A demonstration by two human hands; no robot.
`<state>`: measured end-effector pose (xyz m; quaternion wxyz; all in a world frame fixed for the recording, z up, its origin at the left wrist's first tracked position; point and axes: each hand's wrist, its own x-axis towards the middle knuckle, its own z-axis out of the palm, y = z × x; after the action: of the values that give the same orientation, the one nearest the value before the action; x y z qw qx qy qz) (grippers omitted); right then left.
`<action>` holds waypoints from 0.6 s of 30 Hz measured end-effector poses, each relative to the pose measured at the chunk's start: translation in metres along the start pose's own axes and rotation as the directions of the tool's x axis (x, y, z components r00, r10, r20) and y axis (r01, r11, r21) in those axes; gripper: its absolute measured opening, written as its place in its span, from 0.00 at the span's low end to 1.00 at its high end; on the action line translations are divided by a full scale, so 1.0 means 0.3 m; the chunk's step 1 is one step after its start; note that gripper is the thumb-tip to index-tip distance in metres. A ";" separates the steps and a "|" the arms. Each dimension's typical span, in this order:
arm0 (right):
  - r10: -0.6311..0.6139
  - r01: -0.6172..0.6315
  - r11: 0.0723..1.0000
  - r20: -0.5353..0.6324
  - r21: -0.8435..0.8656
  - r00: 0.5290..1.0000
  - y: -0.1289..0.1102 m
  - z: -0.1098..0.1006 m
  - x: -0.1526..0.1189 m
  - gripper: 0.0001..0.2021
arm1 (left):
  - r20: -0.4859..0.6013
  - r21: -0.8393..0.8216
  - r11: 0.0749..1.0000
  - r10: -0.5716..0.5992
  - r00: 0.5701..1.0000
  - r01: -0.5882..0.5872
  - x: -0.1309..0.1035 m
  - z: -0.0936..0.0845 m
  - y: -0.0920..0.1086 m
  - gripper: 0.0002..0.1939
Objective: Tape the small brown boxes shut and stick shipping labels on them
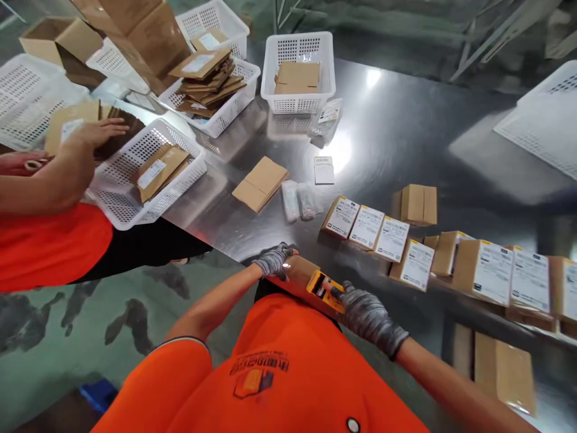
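Observation:
A closed cardboard box (301, 270) lies at the table's front edge, close against my body. My left hand (276, 261), in a grey glove with bare fingertips, grips the box's left end. My right hand (367, 311), gloved the same way, is closed around a yellow tape dispenser (319, 285) resting on the right part of the box. Beyond the box lie two clear-wrapped items (299, 201), a stack of folded flat cartons (260, 183) and a small pad of labels (323, 170).
Small labelled boxes (370, 227) stand in a row to the right, with another carton (505, 367) nearer me. White baskets (297, 103) with cardboard stand along the back and left. A co-worker's hand (88, 133) reaches over a basket at left. A clear bag (326, 120) lies near the back.

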<state>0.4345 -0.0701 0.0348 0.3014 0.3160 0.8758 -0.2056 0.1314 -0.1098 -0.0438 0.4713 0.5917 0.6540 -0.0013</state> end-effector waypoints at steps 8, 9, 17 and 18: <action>0.003 -0.004 0.998 0.018 0.061 1.000 0.045 0.044 0.011 0.31 | 0.026 0.173 0.985 -0.034 0.999 0.029 -0.028 -0.009 0.033 0.56; -0.002 0.001 0.998 0.022 0.063 1.000 0.036 0.037 0.021 0.31 | 0.002 0.254 0.966 -0.046 0.999 0.044 -0.033 0.000 0.049 0.56; -0.038 0.031 0.995 0.071 0.092 0.997 0.010 0.011 0.033 0.31 | 0.044 0.545 0.834 0.076 0.996 -0.088 -0.022 0.139 0.162 0.61; -0.032 0.024 0.995 0.075 0.100 0.997 0.008 0.019 0.021 0.30 | 0.060 0.554 0.823 0.110 0.992 -0.125 -0.020 0.147 0.166 0.60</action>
<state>0.4343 -0.0688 0.0261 0.3158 0.3101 0.8567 -0.2651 0.1962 -0.1241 -0.0369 0.2863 0.7422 0.5816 -0.1699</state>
